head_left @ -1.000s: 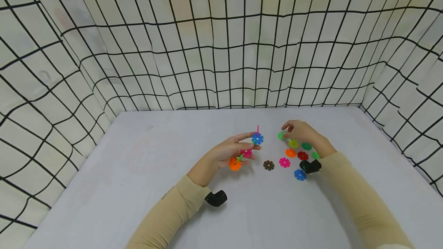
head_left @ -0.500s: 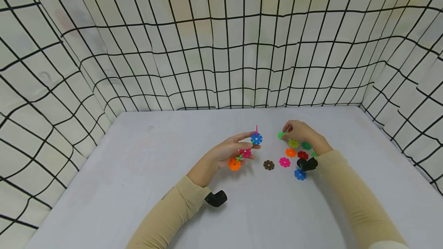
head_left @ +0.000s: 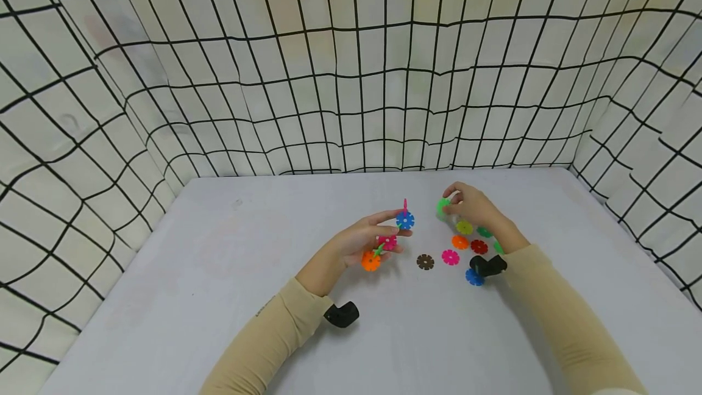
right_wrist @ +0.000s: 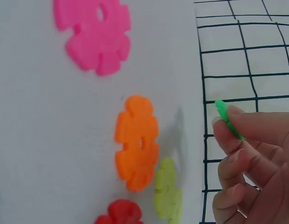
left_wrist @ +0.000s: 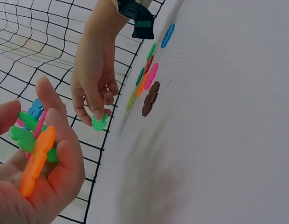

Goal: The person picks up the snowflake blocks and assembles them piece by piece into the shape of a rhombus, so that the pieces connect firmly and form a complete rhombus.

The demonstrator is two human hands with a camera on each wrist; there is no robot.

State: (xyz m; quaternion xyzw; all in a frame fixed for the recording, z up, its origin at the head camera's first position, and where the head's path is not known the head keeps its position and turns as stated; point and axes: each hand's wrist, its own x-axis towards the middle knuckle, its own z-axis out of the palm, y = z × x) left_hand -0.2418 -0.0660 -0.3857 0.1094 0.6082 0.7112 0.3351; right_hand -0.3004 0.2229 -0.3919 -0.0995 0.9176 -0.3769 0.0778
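My left hand holds a chain of notched plastic discs joined edge to edge. In it an orange disc, green discs, pink ones and a blue disc show, partly covered by fingers. Between thumb and index finger, my right hand pinches a light green notched disc, lifted off the table. Just below that hand lie a yellow-green disc, an orange flat disc and a red disc.
On the white table also lie a brown disc, a pink flat disc, a blue flat disc and a dark green disc. A black-lined grid encloses the back and sides.
My right hand has pinched the light green disc and raised it slightly off the table. The left hand stays nearly still with its joined discs.
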